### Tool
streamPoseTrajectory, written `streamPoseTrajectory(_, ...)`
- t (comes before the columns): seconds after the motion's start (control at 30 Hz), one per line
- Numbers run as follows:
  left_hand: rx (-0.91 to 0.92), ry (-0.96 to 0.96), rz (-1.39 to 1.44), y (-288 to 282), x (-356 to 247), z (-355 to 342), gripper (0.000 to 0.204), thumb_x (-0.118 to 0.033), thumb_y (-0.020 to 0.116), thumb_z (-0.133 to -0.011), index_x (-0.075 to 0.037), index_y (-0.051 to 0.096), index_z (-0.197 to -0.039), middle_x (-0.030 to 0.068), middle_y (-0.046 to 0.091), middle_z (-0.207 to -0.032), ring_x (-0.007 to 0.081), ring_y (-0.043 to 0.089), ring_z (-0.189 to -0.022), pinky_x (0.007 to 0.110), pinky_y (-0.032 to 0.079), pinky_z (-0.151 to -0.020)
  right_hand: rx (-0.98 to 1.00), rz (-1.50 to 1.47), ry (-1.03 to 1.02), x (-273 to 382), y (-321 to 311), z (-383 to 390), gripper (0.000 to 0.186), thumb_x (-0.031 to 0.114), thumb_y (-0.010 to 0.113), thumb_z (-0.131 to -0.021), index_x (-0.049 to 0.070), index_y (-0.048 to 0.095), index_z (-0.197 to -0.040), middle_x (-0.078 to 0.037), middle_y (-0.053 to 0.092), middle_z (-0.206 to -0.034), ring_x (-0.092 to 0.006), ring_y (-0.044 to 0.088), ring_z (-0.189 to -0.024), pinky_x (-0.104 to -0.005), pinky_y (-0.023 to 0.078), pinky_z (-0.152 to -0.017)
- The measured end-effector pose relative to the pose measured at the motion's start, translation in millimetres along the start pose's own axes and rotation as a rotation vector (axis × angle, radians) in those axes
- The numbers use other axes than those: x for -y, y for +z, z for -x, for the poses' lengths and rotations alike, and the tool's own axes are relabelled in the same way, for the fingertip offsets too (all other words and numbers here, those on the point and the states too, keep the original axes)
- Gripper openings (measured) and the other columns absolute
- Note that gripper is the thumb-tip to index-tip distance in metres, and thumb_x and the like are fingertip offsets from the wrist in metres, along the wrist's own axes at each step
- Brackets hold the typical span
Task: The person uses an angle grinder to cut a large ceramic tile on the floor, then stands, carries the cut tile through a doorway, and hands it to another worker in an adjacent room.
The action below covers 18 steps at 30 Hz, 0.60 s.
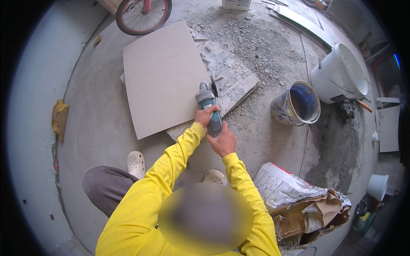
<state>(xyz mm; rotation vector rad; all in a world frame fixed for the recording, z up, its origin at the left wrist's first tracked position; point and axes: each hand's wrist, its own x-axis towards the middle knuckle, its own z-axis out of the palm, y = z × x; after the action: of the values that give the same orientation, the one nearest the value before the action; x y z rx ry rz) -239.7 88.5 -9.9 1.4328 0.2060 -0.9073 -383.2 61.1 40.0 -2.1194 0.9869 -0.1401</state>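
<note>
Both hands are on the grinder point(208, 103), which lies across the tile's right edge in the middle of the scene. The left hand point(205, 117) is closed around its body; the right hand point(223, 142) holds its rear end from the near side, thumb along the casing, the other fingers mostly hidden. The grinder's head points to the far side, and its dark disc point(214, 86) stands on edge at the right; whether it touches the tile I cannot tell. The large beige tile point(162, 81), marked with faint lines, lies flat on a chipped slab point(237, 83), which juts out to the right. Grey rubble point(265, 53) spreads over the floor on the far right. Right of the slab stands a stained pail point(282, 109), blue inside, with a larger white bucket point(331, 79) just beyond it. A torn sack point(284, 187) lies near right, and a bike wheel point(144, 30) stands beyond the tile's far edge.
</note>
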Motion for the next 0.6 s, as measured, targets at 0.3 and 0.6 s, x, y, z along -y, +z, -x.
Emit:
streamPoseTrajectory(0.3,-0.017,0.002,-0.031,0,12,12,0.031,-0.022,0.082,-0.077,0.003,0.068,-0.089,0.0085,0.067,-0.076,0.0191,0.064,-0.058,0.035,0.054,-0.056,-0.001,-0.028,0.008,-9,-1,13,0.073,0.05,0.08,-0.071,0.003,0.051,-0.118,-0.026,0.071,-0.084,-0.0475,0.069,-0.08,-0.0545,0.055,-0.071)
streamPoseTrajectory(0.6,-0.007,0.032,-0.026,0,14,12,0.03,-0.022,0.082,-0.077,0.002,0.068,-0.088,0.0077,0.067,-0.076,0.0185,0.063,-0.057,0.034,0.053,-0.056,0.019,0.014,0.051,-11,3,14,0.077,0.054,0.079,-0.071,0.003,0.05,-0.121,-0.026,0.071,-0.084,-0.0471,0.07,-0.081,-0.0543,0.056,-0.073)
